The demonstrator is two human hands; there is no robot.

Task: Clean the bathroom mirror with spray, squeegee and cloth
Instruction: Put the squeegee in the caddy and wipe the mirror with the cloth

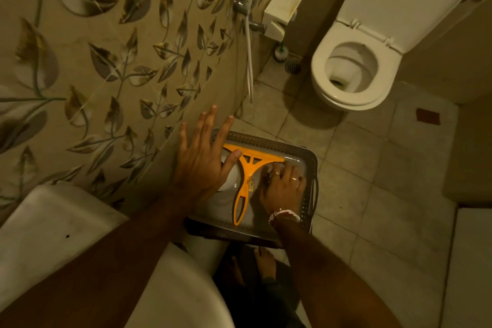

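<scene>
While the left hand (201,165) hovered flat with its fingers spread wide, empty, over the left end of a dark tray (313,168), the orange squeegee (246,176) lay in that tray just right of it, blade toward the far rim and handle pointing back toward the person. Partly hidden under the left palm stood a white object (229,181), too covered to identify. Just right of the squeegee's handle, the right hand (283,186) pressed down with curled fingers on a dark crumpled cloth (267,174) in the tray.
</scene>
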